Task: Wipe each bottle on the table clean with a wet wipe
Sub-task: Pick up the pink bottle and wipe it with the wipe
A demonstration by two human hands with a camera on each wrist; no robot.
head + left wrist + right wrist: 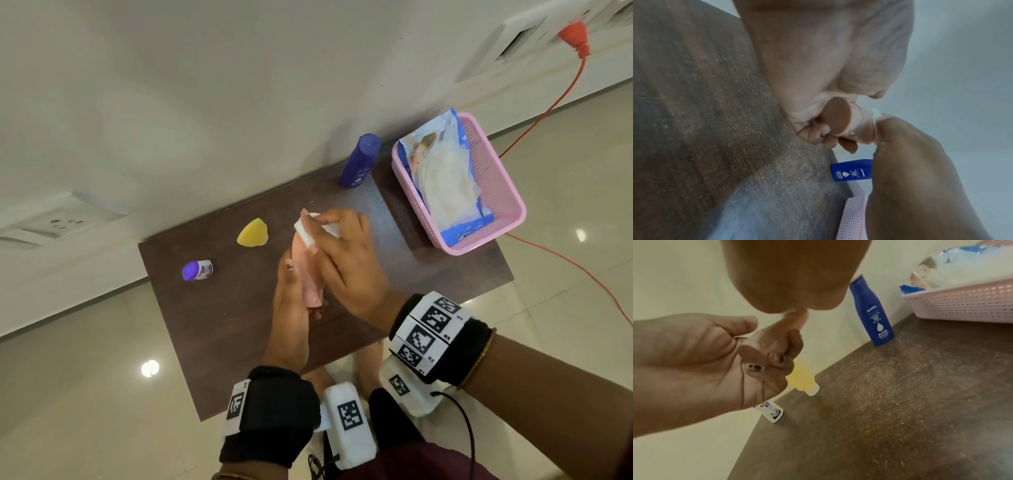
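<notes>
A pink bottle [310, 277] is held up over the dark wooden table [222, 325]. My left hand [291, 270] grips its lower end, fingers curled round the base [838, 118]. My right hand [329, 236] pinches a white wet wipe [303, 233] against the bottle's upper part; the wipe's edge [875, 116] shows in the left wrist view. In the right wrist view the bottle [772, 335] runs from my left hand [694, 361] up under my right palm. A blue Nivea bottle [359, 161], a yellow bottle [252, 233] and a small purple-capped bottle [197, 270] stand on the table.
A pink basket [500, 212] at the table's right end holds an opened pack of wipes [442, 178]. The table backs onto a white wall. A red cable [548, 109] runs from a wall socket down across the floor at the right.
</notes>
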